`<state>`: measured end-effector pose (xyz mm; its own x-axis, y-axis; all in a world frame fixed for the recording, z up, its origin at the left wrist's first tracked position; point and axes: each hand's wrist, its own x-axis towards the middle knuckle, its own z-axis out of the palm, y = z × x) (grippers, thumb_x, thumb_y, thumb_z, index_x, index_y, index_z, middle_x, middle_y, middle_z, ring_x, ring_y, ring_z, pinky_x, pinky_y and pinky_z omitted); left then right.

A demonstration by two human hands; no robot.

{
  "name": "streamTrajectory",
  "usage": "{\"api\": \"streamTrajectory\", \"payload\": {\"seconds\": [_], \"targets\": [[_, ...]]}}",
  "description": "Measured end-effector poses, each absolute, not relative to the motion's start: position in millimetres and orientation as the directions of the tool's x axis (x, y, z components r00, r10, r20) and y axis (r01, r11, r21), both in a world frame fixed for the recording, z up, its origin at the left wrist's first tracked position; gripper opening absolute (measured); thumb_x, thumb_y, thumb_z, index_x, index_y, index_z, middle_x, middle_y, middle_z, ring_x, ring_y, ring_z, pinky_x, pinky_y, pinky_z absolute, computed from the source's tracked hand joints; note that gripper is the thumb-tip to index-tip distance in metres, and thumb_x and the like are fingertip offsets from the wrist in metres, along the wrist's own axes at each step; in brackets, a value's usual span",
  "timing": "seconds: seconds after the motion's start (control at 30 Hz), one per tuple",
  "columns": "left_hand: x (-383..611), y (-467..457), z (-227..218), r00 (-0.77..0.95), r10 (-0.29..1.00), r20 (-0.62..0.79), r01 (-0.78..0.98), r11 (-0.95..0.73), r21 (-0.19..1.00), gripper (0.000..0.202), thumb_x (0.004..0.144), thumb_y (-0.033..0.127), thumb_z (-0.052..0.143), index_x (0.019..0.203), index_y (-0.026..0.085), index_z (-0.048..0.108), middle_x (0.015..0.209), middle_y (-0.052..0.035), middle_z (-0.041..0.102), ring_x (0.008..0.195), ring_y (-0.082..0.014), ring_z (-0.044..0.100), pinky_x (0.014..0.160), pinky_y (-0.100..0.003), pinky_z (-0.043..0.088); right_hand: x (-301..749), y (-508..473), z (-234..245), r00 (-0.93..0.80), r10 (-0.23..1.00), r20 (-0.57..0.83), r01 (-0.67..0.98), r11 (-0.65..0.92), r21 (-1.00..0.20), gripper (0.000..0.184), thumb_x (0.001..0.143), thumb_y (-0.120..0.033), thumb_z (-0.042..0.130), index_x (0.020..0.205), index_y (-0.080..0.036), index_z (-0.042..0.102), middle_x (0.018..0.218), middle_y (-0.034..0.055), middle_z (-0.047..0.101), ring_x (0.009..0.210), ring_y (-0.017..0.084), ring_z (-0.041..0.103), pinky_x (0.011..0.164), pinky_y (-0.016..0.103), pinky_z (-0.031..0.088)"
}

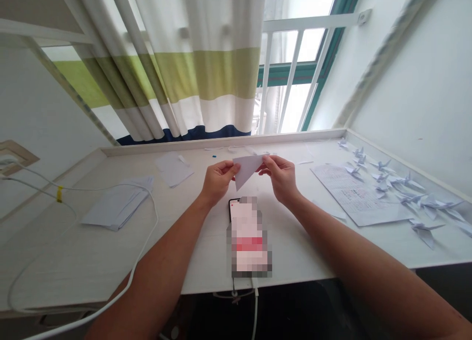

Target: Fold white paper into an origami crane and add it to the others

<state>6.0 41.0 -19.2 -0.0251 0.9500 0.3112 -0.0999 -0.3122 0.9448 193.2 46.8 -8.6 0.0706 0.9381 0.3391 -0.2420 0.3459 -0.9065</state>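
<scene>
A small white sheet of paper [248, 169], folded into a triangle, is held up above the desk between both hands. My left hand [218, 182] pinches its left corner between thumb and fingers. At the opposite corner, my right hand [280, 177] has the paper pinched in the same way. One point of the triangle hangs downward near the left hand. Below the hands lies a phone [249, 237] with a blurred screen and a cable at its lower end.
Several folded paper cranes [422, 228] stand along the desk's right side, beside a written sheet [357, 195]. Stacked paper [118, 205] and loose sheets [174, 169] lie on the left. A white cable [157, 214] loops over the left side. Curtains [206, 74] hang behind the desk [199, 276].
</scene>
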Motion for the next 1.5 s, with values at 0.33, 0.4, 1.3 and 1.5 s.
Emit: {"api": "streamTrajectory", "payload": {"seconds": [0.33,0.4,1.3,1.5], "targets": [[7,37,-13,-0.033,0.946,0.322,-0.103,-0.324,0.941,0.037,0.077,0.054,0.086,0.076,0.017,0.080,0.073,-0.0026,0.075,0.068,-0.0141,0.064,0.062,-0.026,0.055,194,48,-5,0.061,0.950,0.307,-0.261,0.312,-0.914,0.018,0.087,-0.036,0.072,0.078,-0.020,0.074,0.071,0.0012,0.069,0.064,0.015,0.067,0.061,0.030,0.054],[8,36,-12,-0.022,0.950,0.311,-0.117,-0.312,0.943,0.037,0.077,0.053,0.086,0.076,0.017,0.080,0.074,-0.0028,0.076,0.071,-0.0150,0.066,0.063,-0.026,0.057,194,49,-5,0.065,0.955,0.288,-0.275,0.295,-0.915,0.020,0.088,-0.037,0.071,0.076,-0.021,0.071,0.072,0.0011,0.068,0.063,0.014,0.066,0.060,0.030,0.054],[18,29,-15,0.026,0.911,0.411,-0.016,-0.411,0.912,0.031,0.074,0.048,0.092,0.078,0.019,0.079,0.088,-0.0045,0.077,0.083,-0.0192,0.072,0.079,-0.033,0.059,179,26,1,-0.238,0.960,0.149,0.051,0.165,-0.985,0.051,0.092,-0.067,0.067,0.090,-0.017,0.074,0.091,0.0108,0.078,0.078,0.022,0.076,0.070,0.035,0.063],[17,31,-16,-0.021,0.933,0.359,-0.136,-0.358,0.924,0.032,0.077,0.048,0.090,0.078,0.019,0.077,0.086,-0.0031,0.075,0.081,-0.0151,0.068,0.076,-0.027,0.057,189,32,3,-0.132,0.988,0.078,-0.128,0.061,-0.990,0.029,0.089,-0.046,0.070,0.084,-0.017,0.075,0.089,0.0100,0.078,0.090,0.026,0.074,0.082,0.043,0.065]]}}
